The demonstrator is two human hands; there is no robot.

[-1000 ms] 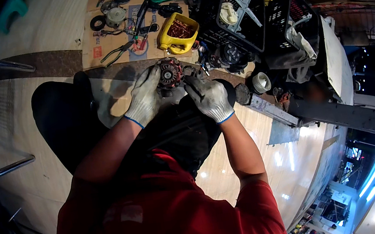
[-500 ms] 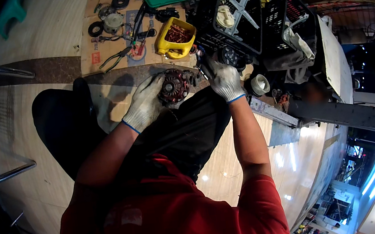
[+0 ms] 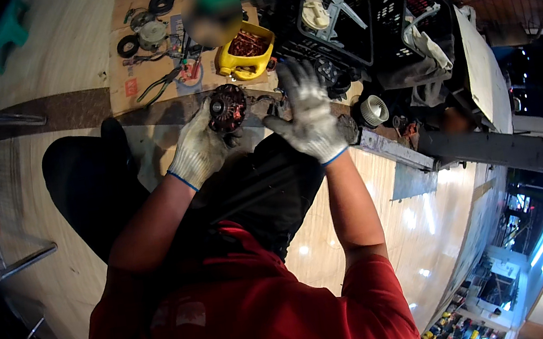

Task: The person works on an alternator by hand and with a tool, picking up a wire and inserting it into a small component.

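Note:
My left hand [image 3: 197, 149], in a white knit glove with blue cuff, grips a round dark-red motor part with radial windings [image 3: 227, 108], held over my lap. My right hand [image 3: 305, 115], gloved the same way, is open to the right of that part, fingers spread and blurred by motion, nothing seen in them. A dark greasy metal fitting [image 3: 264, 107] sits between the part and my right hand. Just beyond are a yellow cut-open jug [image 3: 228, 57] of copper wire bits and green-handled pliers [image 3: 162, 82] on cardboard [image 3: 124, 93].
Black plastic crates [image 3: 348, 34] stand at the upper right, beside a white fan wheel [image 3: 374, 110] and a dark metal beam [image 3: 505, 154]. Rings and discs [image 3: 152, 35] lie on the cardboard. A green stool [image 3: 13, 32] and chrome chair legs [image 3: 20, 260] are on the left.
My right hand went right to a dark object among the parts and now shows spread fingers without it. My left hand has lifted the motor part slightly up and left.

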